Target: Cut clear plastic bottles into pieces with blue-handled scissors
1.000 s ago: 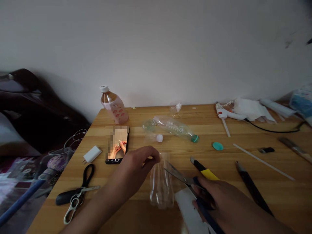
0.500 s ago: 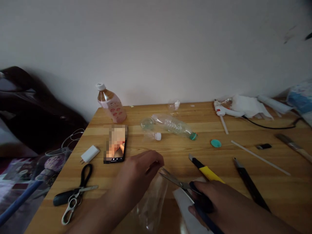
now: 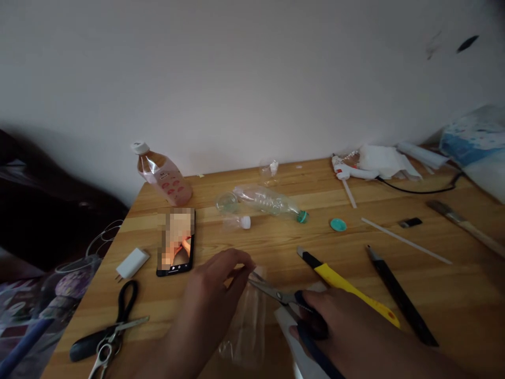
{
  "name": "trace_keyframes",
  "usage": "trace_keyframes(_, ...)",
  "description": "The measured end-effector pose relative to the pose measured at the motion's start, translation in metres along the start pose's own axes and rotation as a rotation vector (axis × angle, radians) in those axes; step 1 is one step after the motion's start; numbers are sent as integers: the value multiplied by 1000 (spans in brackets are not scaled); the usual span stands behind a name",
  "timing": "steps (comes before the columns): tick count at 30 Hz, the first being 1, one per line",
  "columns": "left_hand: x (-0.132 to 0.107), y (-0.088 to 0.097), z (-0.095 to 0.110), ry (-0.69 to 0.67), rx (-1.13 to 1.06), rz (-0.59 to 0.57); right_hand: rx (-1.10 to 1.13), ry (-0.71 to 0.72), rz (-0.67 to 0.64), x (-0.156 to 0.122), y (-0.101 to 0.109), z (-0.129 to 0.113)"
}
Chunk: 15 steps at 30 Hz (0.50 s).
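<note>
My left hand (image 3: 216,305) pinches the upper edge of a clear plastic piece (image 3: 246,326), which hangs down toward the table's front. In my right hand (image 3: 347,326) is a pair of scissors (image 3: 278,296) with dark blue handles. The blades are slightly apart and their tips touch or nearly touch the plastic beside my left fingertips; whether the plastic lies between them I cannot tell. Under the scissors lies a white sheet (image 3: 294,342), partly hidden. A yellow utility knife (image 3: 347,287) rests just beyond my right hand, with a black pen-like cutter (image 3: 398,295) to its right.
Cut clear bottle parts (image 3: 268,202) and a teal cap (image 3: 338,225) lie mid-table. A pink drink bottle (image 3: 165,176), a phone (image 3: 177,242), a white charger (image 3: 133,263) and small scissors (image 3: 104,350) are left. Rightward are a glue gun (image 3: 351,171), glue stick (image 3: 406,240) and brush (image 3: 465,226).
The view has shifted a little to the right, so table objects appear further left. Both hands keep their grips, and the scissors' tips stay beside my left fingertips.
</note>
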State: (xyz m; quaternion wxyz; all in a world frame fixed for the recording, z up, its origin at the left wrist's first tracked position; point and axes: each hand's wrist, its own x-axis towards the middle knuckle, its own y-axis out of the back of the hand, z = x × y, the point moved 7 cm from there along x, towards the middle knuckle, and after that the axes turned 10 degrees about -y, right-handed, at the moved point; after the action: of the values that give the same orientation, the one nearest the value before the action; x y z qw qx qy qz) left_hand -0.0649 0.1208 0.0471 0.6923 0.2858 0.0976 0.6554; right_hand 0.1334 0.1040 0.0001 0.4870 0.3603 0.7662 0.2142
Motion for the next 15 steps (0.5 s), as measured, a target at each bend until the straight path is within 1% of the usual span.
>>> trace_keyframes(5, 0, 1, -2, 76, -32, 7, -27, -58, -17, -1, 7, -8)
trace_keyframes(8, 1, 1, -1, 62, -50, 16, -41, -72, -35, 0, 7, -10)
trace_keyframes(11, 1, 2, -1, 62, -63, 52, -35, -83, -59, 2, 3, -9)
trace_keyframes(15, 1, 4, -2, 88, -86, 76, -19, -69, -17, 4, 2, -6)
